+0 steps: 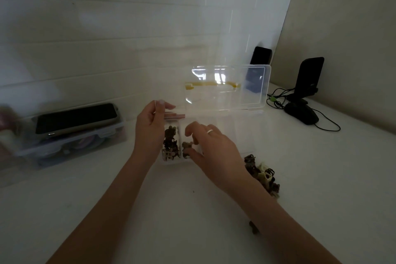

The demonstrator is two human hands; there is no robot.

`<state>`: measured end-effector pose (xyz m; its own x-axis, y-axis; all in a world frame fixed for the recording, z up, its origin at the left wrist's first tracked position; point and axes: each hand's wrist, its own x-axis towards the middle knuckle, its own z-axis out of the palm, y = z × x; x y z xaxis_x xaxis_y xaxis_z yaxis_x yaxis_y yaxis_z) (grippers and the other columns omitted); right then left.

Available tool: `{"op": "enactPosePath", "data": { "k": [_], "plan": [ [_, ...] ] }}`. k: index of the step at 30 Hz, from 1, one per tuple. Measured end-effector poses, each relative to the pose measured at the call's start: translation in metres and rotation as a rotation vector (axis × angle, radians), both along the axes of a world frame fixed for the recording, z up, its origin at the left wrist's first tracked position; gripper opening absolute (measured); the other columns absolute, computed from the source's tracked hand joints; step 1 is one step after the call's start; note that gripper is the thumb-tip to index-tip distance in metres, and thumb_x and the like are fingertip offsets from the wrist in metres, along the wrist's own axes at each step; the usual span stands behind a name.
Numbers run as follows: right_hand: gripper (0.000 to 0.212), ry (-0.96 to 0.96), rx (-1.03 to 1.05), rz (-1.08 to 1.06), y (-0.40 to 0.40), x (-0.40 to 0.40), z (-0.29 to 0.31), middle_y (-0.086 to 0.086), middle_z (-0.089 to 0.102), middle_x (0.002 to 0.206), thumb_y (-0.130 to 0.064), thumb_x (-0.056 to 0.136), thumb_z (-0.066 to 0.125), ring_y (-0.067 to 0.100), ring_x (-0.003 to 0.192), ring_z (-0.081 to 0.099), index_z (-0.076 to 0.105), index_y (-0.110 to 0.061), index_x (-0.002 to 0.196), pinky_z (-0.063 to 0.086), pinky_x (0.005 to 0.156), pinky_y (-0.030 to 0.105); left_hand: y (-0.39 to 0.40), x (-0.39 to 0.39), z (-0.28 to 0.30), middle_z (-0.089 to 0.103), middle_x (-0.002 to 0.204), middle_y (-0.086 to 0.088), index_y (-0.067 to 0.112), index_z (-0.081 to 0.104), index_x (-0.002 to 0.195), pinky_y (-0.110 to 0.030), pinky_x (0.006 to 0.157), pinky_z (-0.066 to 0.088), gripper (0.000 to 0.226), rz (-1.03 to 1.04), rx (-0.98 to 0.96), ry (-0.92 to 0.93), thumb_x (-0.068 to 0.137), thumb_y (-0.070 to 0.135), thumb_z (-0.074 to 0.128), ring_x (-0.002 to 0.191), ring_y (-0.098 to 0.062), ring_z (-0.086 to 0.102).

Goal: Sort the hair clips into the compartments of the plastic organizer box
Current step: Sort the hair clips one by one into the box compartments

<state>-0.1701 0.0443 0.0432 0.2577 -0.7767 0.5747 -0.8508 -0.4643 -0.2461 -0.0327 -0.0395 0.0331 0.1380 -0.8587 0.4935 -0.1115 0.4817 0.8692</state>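
Hair clips (262, 174) heaped right of organizer box (214, 135) | right hand (211, 146) nearer, pinching clip over second compartment | left hand (150, 126) gripping box edge

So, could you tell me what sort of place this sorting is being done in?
Probably a home desk or counter, though that is a guess. A white tabletop meets pale walls in a corner, where a phone on a stand with cables sits. Another phone lies on a clear storage box.
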Motion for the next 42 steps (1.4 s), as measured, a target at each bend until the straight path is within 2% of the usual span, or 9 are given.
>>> {"op": "enactPosePath", "data": {
  "k": [4,7,12,16,25,29,34,37,42],
  "plan": [
    [0.020,-0.260,0.143,-0.022,0.004,-0.018,0.005,-0.011,0.054,0.083,-0.033,0.084,0.063,0.003,0.070,0.045,0.050,-0.027,0.099,0.042,0.061,0.022,0.001,-0.001,0.002,0.063,0.084,0.011,0.025,0.061,0.079,-0.005,0.068,0.041,0.033,-0.017,0.001,0.028,0.102,0.024,0.037,0.071,0.009,0.060],
    [0.007,-0.408,0.089,-0.134,0.008,-0.050,0.009,-0.011,0.056,0.073,-0.027,0.088,0.060,0.008,0.060,0.052,0.053,-0.028,0.088,0.049,0.058,0.029,0.000,-0.001,0.002,0.064,0.085,0.010,0.026,0.061,0.080,-0.006,0.070,0.041,0.033,-0.027,0.000,0.026,0.102,0.024,0.037,0.073,0.008,0.060],
    [0.011,-0.386,0.250,-0.393,0.016,-0.111,0.010,-0.007,0.063,0.059,-0.035,0.086,0.062,0.009,0.055,0.057,0.061,-0.033,0.075,0.048,0.055,0.031,-0.001,-0.001,-0.001,0.063,0.084,0.013,0.030,0.061,0.079,-0.009,0.074,0.042,0.033,0.007,-0.010,0.017,0.102,0.027,0.037,0.076,0.006,0.058],
    [0.019,-0.297,0.337,-0.544,0.017,-0.130,0.005,-0.013,0.064,0.074,-0.038,0.086,0.055,0.006,0.068,0.056,0.062,-0.030,0.071,0.043,0.059,0.027,0.001,-0.001,0.000,0.063,0.082,0.012,0.022,0.061,0.081,-0.007,0.071,0.041,0.032,0.026,-0.002,0.055,0.102,0.024,0.037,0.072,0.010,0.060],
    [0.011,-0.283,0.502,-0.424,0.014,-0.132,-0.002,-0.017,0.064,0.086,-0.026,0.082,0.061,0.001,0.068,0.055,0.066,-0.036,0.082,0.051,0.070,0.033,-0.007,0.003,-0.004,0.067,0.087,0.006,0.029,0.062,0.079,-0.022,0.079,0.045,0.033,0.080,0.014,0.073,0.102,0.032,0.037,0.083,-0.008,0.065],
    [0.024,-0.173,0.608,-0.386,0.010,-0.131,-0.009,-0.017,0.063,0.097,-0.040,0.082,0.063,0.000,0.064,0.054,0.064,-0.044,0.106,0.048,0.068,0.027,-0.004,0.003,0.000,0.062,0.081,0.012,0.019,0.061,0.080,-0.004,0.069,0.039,0.033,0.095,0.003,0.075,0.102,0.024,0.037,0.070,0.014,0.058],
    [0.008,-0.189,0.660,-0.328,0.008,-0.122,-0.008,-0.014,0.064,0.090,-0.036,0.081,0.069,0.003,0.056,0.057,0.068,-0.030,0.086,0.046,0.058,0.022,-0.008,0.005,-0.004,0.062,0.082,0.012,0.023,0.062,0.080,-0.005,0.072,0.040,0.033,0.076,0.008,0.061,0.102,0.027,0.038,0.073,0.011,0.057],
    [0.012,-0.201,0.601,-0.273,0.013,-0.117,-0.002,-0.012,0.066,0.083,-0.033,0.077,0.074,0.004,0.061,0.059,0.064,-0.027,0.080,0.049,0.058,0.021,-0.011,0.006,-0.004,0.064,0.083,0.014,0.029,0.061,0.078,-0.013,0.076,0.042,0.034,0.066,0.019,0.059,0.102,0.029,0.038,0.076,0.006,0.058],
    [0.012,-0.430,0.486,-0.036,0.021,-0.103,0.014,-0.011,0.070,0.081,-0.029,0.076,0.075,0.004,0.067,0.061,0.066,-0.028,0.083,0.044,0.057,0.019,-0.010,0.006,-0.003,0.063,0.084,0.014,0.028,0.061,0.077,-0.009,0.075,0.042,0.034,0.058,0.028,0.068,0.102,0.028,0.038,0.074,0.010,0.057]
  ]
}}
